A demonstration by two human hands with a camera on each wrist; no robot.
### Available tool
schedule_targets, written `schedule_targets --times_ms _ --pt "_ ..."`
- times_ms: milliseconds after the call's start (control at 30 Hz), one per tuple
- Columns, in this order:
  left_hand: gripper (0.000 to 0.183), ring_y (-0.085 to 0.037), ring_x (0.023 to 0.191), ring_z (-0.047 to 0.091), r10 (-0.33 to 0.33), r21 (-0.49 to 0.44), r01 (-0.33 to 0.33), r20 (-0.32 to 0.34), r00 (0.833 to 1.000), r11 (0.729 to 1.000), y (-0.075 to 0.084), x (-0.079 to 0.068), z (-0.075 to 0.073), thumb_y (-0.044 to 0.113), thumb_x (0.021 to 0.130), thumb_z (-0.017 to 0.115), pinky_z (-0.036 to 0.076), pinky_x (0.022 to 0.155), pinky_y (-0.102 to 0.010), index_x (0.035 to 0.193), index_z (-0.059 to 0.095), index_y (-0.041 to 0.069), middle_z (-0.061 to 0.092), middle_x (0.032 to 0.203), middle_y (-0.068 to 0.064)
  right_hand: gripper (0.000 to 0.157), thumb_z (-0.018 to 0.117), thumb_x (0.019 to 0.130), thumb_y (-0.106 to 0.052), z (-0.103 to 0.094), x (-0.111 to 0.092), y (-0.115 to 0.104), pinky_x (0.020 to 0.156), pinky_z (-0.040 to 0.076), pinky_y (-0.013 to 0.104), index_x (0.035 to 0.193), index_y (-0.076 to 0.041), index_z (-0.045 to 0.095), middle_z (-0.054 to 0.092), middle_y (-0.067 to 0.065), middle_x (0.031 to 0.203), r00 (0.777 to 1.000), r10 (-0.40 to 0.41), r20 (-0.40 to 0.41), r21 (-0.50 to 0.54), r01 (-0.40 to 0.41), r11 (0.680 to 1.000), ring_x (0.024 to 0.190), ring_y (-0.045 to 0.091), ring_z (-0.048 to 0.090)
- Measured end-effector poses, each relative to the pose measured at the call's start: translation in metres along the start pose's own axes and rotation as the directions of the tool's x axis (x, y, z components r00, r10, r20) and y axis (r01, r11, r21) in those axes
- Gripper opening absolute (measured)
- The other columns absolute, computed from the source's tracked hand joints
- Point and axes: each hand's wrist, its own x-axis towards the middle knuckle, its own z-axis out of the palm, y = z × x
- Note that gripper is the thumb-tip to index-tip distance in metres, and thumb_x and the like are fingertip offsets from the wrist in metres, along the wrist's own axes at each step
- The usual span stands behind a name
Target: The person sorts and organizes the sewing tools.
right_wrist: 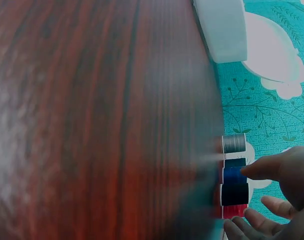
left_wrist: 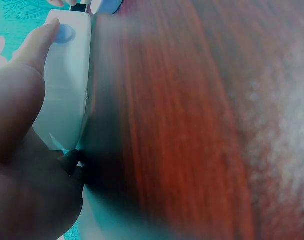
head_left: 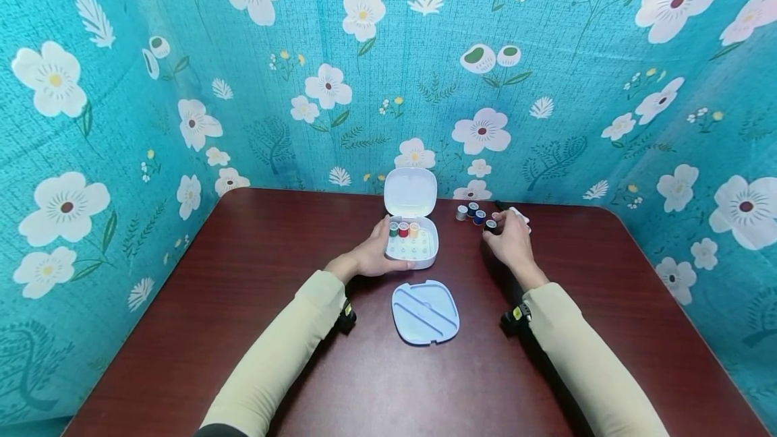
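My left hand point(head_left: 371, 253) holds a white hinged sewing case point(head_left: 429, 258), fingers along its left side and thumb across the front by a round bluish button point(left_wrist: 64, 34). The lid point(head_left: 411, 192) is up. Green point(head_left: 393, 229), red point(head_left: 403, 229) and yellow point(head_left: 415, 229) thread spools stand in its back row. To the right, my right hand point(head_left: 512, 238) is at a group of spools, thumb and fingers spread around a black spool point(right_wrist: 235, 194). Its thumb tip overlaps a blue spool point(right_wrist: 232, 175) in the right wrist view. Fingertips partly cover a red spool point(right_wrist: 235, 211).
A pale blue tray insert point(head_left: 425, 312) with diagonal ridges lies in front of the case. A grey spool point(head_left: 462, 212) and a dark spool point(head_left: 473, 208) stand near the right hand. White items point(head_left: 521, 216) show behind that hand. A flowered curtain point(head_left: 364, 86) borders the brown table point(head_left: 255, 235).
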Motion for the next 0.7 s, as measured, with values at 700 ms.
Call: schedule_targets --times_ms 700 --pt "0.130 -0.028 0.154 0.015 -0.002 -0.004 0.002 0.014 1.000 1.000 -0.004 0.004 0.001 0.056 0.084 0.078 0.025 0.122 -0.043 0.162 -0.012 0.004 -0.005 0.171 -0.013 0.038 0.072 0.092 -0.010 0.010 0.005 -0.001 0.084 0.049 0.038 0.125 0.007 0.060 0.066 0.026 0.118 0.986 0.166 0.014 0.177 -0.166 0.970 0.101 0.034 0.063"
